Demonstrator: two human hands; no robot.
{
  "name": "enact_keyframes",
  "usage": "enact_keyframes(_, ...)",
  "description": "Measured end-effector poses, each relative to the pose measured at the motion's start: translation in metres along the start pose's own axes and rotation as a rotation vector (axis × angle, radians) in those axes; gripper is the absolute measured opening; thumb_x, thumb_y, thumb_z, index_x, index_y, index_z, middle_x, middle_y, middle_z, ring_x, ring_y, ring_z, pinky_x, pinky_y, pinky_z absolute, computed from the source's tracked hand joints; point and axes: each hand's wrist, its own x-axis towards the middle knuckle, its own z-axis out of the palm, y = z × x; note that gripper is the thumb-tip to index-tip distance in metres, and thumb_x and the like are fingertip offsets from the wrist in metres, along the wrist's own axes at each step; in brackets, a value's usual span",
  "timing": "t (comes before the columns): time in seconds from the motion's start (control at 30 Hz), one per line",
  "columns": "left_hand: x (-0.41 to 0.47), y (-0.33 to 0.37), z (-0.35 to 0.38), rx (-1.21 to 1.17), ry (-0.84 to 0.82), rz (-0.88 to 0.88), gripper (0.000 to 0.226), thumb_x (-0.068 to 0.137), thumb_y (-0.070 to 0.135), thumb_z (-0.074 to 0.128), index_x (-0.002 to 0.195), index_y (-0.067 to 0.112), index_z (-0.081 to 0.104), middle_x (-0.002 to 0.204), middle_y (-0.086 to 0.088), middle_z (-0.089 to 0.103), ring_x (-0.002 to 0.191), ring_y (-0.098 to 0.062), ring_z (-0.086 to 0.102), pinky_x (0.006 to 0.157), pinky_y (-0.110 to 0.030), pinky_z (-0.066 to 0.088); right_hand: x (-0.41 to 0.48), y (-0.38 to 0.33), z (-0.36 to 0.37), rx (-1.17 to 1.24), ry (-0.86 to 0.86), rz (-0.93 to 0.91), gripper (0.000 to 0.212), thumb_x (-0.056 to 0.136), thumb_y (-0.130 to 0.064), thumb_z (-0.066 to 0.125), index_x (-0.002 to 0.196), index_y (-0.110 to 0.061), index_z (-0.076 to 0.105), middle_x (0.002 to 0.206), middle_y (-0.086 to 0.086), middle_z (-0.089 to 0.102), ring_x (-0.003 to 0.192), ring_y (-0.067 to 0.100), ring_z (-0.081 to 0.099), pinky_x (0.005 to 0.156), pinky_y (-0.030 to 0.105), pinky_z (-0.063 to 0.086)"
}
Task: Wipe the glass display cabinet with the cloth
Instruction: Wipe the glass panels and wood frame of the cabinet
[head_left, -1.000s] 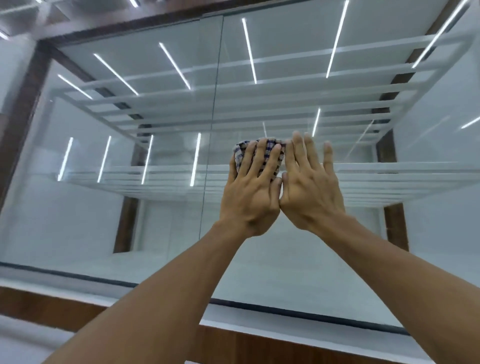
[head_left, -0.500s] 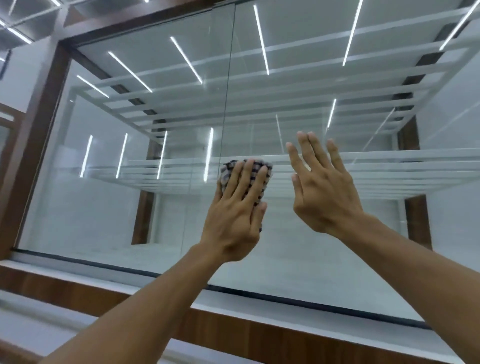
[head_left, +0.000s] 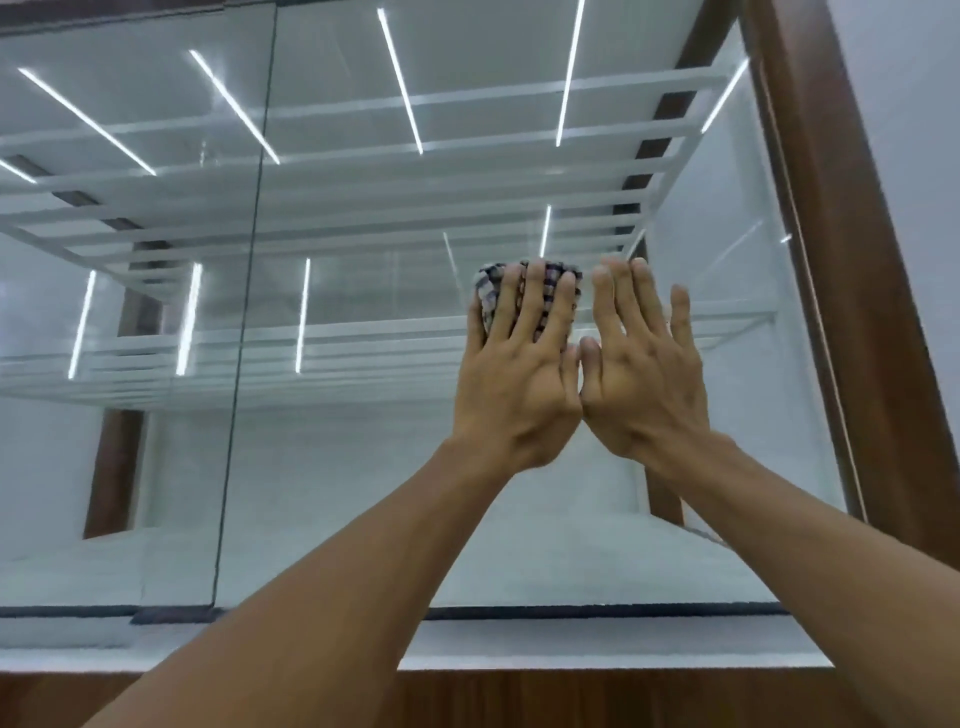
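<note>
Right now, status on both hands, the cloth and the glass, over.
Left hand flat, pressing checked cloth on the glass pane. Right hand open beside it, thumbs touching, no cloth. Nothing blocks the pane; wooden frame to the right.

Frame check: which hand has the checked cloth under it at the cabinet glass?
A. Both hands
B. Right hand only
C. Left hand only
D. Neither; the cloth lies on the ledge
C: the checked cloth shows only under the straight fingers of the left hand, while the right hand is flat and bare beside it.
</note>
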Motion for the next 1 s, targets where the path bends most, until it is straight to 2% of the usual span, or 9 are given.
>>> enact_keyframes(0.07, -0.013, 0.014, 0.011, 0.045, -0.040, 0.108, 0.064, 0.104, 0.041, 0.009, 0.164, 0.024, -0.004, 0.172, -0.002, -0.015, 0.156, -0.017, -0.023, 0.127, -0.045, -0.013, -0.003, 0.024, -0.010, -0.042, -0.018, 0.017, 0.067, 0.100, -0.041, 0.018, 0.163, -0.016, 0.011, 0.171, 0.011, 0.003, 0.158, 0.024, -0.003, 0.127, 0.052, -0.006)
enact_keyframes(0.17, -0.004, 0.025, 0.018, 0.077, -0.037, 0.086, 0.064, 0.105, 0.040, 0.014, 0.164, 0.026, -0.006, 0.172, -0.003, -0.016, 0.156, -0.018, -0.023, 0.127, -0.044, -0.015, -0.006, 0.065, -0.029, -0.159, -0.018, 0.013, 0.065, 0.101, -0.043, 0.023, 0.162, -0.023, 0.015, 0.170, 0.014, 0.006, 0.158, 0.028, -0.002, 0.125, 0.059, -0.006)
enact_keyframes(0.27, 0.030, 0.069, 0.030, 0.087, -0.053, 0.124, 0.063, 0.108, 0.039, 0.016, 0.163, 0.024, -0.009, 0.171, -0.004, -0.019, 0.156, -0.020, -0.025, 0.126, -0.047, -0.016, -0.012, 0.100, -0.049, -0.247, -0.027, 0.106, 0.068, 0.101, -0.045, 0.023, 0.162, -0.016, 0.018, 0.169, 0.018, 0.010, 0.158, 0.030, 0.000, 0.125, 0.061, -0.004)
enact_keyframes(0.4, 0.061, 0.128, 0.050, 0.094, -0.086, 0.220, 0.063, 0.107, 0.041, 0.013, 0.163, 0.021, -0.009, 0.171, -0.005, -0.018, 0.156, -0.022, -0.023, 0.127, -0.049, -0.013, -0.042, 0.134, -0.061, -0.189, 0.021, 0.048, 0.066, 0.101, -0.034, 0.018, 0.160, -0.002, 0.018, 0.169, 0.018, 0.014, 0.158, 0.028, 0.006, 0.129, 0.050, 0.007)
enact_keyframes(0.53, 0.049, 0.156, 0.065, 0.067, -0.095, 0.265, 0.070, 0.099, 0.044, -0.003, 0.164, 0.016, -0.007, 0.171, -0.009, -0.015, 0.157, -0.025, -0.021, 0.128, -0.051, -0.008, -0.067, 0.152, -0.065, -0.034, 0.085, 0.057, 0.062, 0.102, -0.025, 0.020, 0.159, 0.000, 0.017, 0.169, 0.016, 0.014, 0.158, 0.025, 0.008, 0.130, 0.040, 0.005)
enact_keyframes(0.63, 0.013, 0.159, 0.073, 0.061, -0.077, 0.327, 0.067, 0.104, 0.041, 0.005, 0.164, 0.014, -0.001, 0.172, -0.010, -0.009, 0.158, -0.026, -0.015, 0.128, -0.052, -0.004, -0.078, 0.157, -0.067, -0.015, 0.071, 0.068, 0.061, 0.101, -0.019, 0.023, 0.159, -0.001, 0.017, 0.169, 0.015, 0.013, 0.158, 0.024, 0.006, 0.130, 0.039, 0.005)
enact_keyframes(0.77, -0.019, 0.147, 0.078, 0.066, -0.052, 0.414, 0.062, 0.109, 0.041, 0.021, 0.165, 0.017, 0.011, 0.172, -0.009, 0.002, 0.160, -0.026, -0.005, 0.129, -0.052, 0.000, -0.087, 0.153, -0.066, -0.144, 0.050, 0.082, 0.062, 0.101, -0.016, 0.024, 0.160, 0.000, 0.013, 0.169, 0.017, 0.010, 0.158, 0.028, 0.003, 0.129, 0.049, 0.007)
enact_keyframes(0.87, -0.023, 0.131, 0.073, 0.059, -0.032, 0.386, 0.061, 0.108, 0.041, 0.019, 0.165, 0.019, 0.013, 0.172, -0.008, 0.003, 0.160, -0.025, -0.005, 0.129, -0.051, 0.001, -0.090, 0.133, -0.060, -0.191, 0.032, 0.051, 0.066, 0.098, -0.022, 0.020, 0.158, 0.004, 0.017, 0.168, 0.021, 0.011, 0.158, 0.032, 0.004, 0.129, 0.051, 0.007)
enact_keyframes(1.0, -0.033, 0.096, 0.058, 0.078, 0.004, 0.285, 0.061, 0.108, 0.040, 0.015, 0.165, 0.019, 0.011, 0.173, -0.008, 0.000, 0.160, -0.024, -0.007, 0.129, -0.048, -0.003, -0.079, 0.095, -0.040, -0.104, 0.046, 0.000, 0.061, 0.103, -0.024, 0.021, 0.158, 0.002, 0.016, 0.167, 0.020, 0.013, 0.157, 0.030, 0.006, 0.128, 0.053, 0.008)
